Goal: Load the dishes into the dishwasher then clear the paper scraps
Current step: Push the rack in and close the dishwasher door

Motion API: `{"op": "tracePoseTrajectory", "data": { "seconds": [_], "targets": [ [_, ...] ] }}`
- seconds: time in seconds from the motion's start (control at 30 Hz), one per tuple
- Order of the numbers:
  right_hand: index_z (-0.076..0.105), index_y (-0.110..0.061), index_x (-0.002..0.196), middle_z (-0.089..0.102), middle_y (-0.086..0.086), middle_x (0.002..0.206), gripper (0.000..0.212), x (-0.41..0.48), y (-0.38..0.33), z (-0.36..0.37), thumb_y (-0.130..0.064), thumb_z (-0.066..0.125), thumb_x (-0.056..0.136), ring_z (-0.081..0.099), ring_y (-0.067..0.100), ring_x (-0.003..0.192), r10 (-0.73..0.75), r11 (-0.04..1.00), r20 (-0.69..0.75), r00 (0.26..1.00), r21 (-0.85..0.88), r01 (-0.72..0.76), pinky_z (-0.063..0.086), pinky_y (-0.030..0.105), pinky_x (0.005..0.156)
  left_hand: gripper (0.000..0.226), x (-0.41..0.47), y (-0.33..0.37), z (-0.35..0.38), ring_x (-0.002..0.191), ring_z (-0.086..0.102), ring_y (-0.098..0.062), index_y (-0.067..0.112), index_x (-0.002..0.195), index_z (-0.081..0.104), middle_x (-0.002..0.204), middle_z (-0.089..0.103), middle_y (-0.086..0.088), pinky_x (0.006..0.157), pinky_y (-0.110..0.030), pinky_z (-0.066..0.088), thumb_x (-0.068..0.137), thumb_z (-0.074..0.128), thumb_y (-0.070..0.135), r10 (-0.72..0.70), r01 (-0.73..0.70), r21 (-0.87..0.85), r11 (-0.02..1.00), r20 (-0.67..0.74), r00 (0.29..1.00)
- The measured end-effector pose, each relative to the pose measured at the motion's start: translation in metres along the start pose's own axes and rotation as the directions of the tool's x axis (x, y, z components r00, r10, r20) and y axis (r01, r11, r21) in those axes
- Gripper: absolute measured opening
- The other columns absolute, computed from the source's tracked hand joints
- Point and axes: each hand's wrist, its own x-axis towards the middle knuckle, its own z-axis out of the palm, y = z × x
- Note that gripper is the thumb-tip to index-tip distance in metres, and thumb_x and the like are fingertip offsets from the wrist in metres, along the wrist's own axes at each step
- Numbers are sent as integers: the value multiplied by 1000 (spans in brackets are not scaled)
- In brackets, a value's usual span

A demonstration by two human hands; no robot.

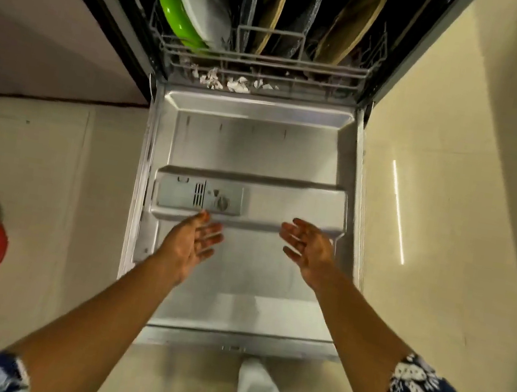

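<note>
Both hands empty, fingers spread and relaxed, palms facing each other: left hand [190,244] over the middle of the door [258,148], right hand [308,249] nearer the door's right edge. Scraps [231,82] lie just past the door's hinge end, under the front of the rack [265,61], straight ahead of my fingertips. The heap runs across the door, left of its centre line, so the left hand looks nearer. Scraps: white, crumpled, several small pieces. Dishes [199,6] stand in the rack beyond the door.
</note>
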Motion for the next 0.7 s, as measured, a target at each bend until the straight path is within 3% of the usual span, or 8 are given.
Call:
{"op": "tracePoseTrajectory", "data": {
  "seconds": [0.07, 0.17, 0.23, 0.37, 0.47, 0.53, 0.6, 0.7],
  "targets": [
    [53, -7, 122, 61, 12, 119, 30, -26, 53, -27, -19, 37, 99, 58, 29, 110, 71, 997, -45, 996, -4, -71, 41, 43, 102, 27, -21, -59, -27, 94, 63, -21, 18, 119, 55, 119, 64, -7, 93, -38, 39, 101, 40, 30, -75, 75, 0, 997, -25, 997],
    [53, -9, 117, 60, 12, 117, 26, -51, 126, -61, -20, 38, 98, 61, 24, 94, 169, 986, -91, 981, 30, -167, 44, 37, 85, 24, -42, -131, -58, 90, 61, -21, 18, 115, 54, 122, 61, -9, 93, -36, 36, 102, 38, 29, -149, 149, -11, 989, -91, 985],
    [54, -11, 110, 62, 11, 111, 23, -63, 176, -82, -21, 37, 98, 61, 22, 88, 250, 968, -130, 960, 72, -242, 41, 35, 83, 22, -52, -177, -73, 90, 61, -21, 19, 106, 56, 123, 60, -10, 93, -36, 35, 101, 38, 30, -213, 210, -30, 977, -123, 969],
    [58, -11, 96, 62, 14, 113, 32, -61, 251, -102, -28, 31, 102, 57, 24, 99, 324, 946, -231, 917, 65, -318, 38, 42, 98, 47, -44, -255, -101, 124, 50, -31, 10, 133, 48, 139, 52, -14, 105, -40, 30, 102, 32, 41, -334, 311, -138, 940, -204, 920],
    [54, -13, 91, 59, 8, 98, 46, -32, 281, -104, -48, 26, 100, 57, 23, 92, 310, 933, -279, 909, 271, -235, 40, 42, 92, 72, -12, -293, -111, 137, 36, -33, 9, 145, 33, 148, 39, -16, 112, -47, 22, 97, 18, 61, -382, 274, -398, 875, -220, 898],
    [52, -14, 118, 56, 8, 113, 62, -10, 297, -110, -62, 21, 94, 53, 26, 109, 248, 877, -280, 927, 471, -93, 37, 45, 102, 83, 13, -308, -109, 141, 29, -34, 12, 148, 31, 151, 35, -16, 114, -50, 16, 92, 13, 70, -326, 178, -551, 815, -184, 927],
    [36, -18, 141, 44, 12, 139, 76, 9, 302, -116, -71, 19, 89, 42, 32, 129, 165, 792, -259, 952, 609, 29, 29, 53, 110, 91, 33, -310, -101, 141, 28, -33, 15, 148, 31, 151, 34, -15, 115, -51, 14, 86, 13, 78, -221, 76, -666, 742, -136, 966],
    [38, -25, 142, 45, 17, 141, 82, 20, 293, -113, -79, 24, 82, 46, 40, 125, 100, 697, -187, 977, 715, 66, 35, 60, 104, 93, 46, -300, -95, 141, 29, -35, 22, 151, 25, 154, 28, -14, 114, -55, 23, 81, 26, 82, -124, -10, -781, 625, -111, 986]
  ]
}}
